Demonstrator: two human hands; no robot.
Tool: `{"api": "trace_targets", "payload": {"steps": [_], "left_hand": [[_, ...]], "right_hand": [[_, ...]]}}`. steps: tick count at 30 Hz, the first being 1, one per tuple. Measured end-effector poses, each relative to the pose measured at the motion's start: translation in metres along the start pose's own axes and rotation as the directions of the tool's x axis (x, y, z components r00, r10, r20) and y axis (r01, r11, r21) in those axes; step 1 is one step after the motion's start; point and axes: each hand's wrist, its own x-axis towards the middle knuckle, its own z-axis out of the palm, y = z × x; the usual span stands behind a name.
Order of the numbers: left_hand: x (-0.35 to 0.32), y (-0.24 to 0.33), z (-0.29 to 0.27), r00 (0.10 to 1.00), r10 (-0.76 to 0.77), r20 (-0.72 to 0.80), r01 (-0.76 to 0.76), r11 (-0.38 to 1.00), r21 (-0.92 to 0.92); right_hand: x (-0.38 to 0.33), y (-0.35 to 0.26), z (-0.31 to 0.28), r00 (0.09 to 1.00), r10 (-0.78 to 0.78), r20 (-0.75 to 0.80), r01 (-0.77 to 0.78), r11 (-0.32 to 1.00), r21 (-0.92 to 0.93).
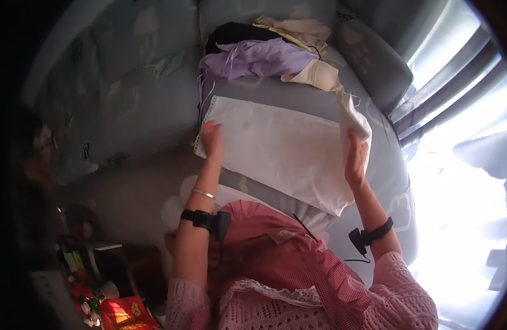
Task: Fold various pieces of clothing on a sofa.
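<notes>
A white cloth (281, 143) with a lace-like left edge lies spread on the grey sofa seat in front of me. At that edge is my left hand (212, 136), its fingers curled down against the fabric, somewhat blurred. My right hand (355, 159) is at the opposite end of the cloth, where a flap stands raised and folded over. The flap sits between its thumb and fingers. The cloth's near right corner hangs toward the front of the seat.
Behind the cloth lie a lilac garment (259, 58), a cream bra (318, 75), a black garment (237, 34) and a beige one (306, 30). The sofa armrest (369, 60) and sheer curtains (440, 93) are on the right. Red flowers (80, 291) and a red packet (128, 313) are at lower left.
</notes>
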Motion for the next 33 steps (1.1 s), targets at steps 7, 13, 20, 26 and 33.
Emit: {"api": "trace_targets", "payload": {"steps": [7,13,20,26,33], "left_hand": [[-0.086,0.040,0.063,0.546,-0.188,0.817,0.479,0.869,-0.120],[-0.052,0.041,0.023,0.572,-0.157,0.805,0.651,0.684,-0.329],[0.012,0.004,-0.042,0.751,-0.003,0.660,0.587,0.462,-0.665],[0.023,-0.031,-0.054,0.797,-0.360,0.485,0.590,0.289,-0.754],[0.037,-0.050,-0.040,0.882,-0.393,0.262,0.466,0.632,-0.619]], "right_hand": [[0.011,-0.074,0.084,0.974,-0.221,0.056,0.197,0.940,0.279],[-0.006,-0.060,0.209,0.969,-0.192,0.155,0.137,0.941,0.310],[-0.059,-0.015,0.331,0.930,-0.206,0.306,0.194,0.978,0.069],[-0.079,0.009,0.352,0.830,-0.139,0.541,0.365,0.868,-0.337],[-0.069,0.029,0.237,0.654,-0.377,0.655,0.563,0.822,-0.089]]}}
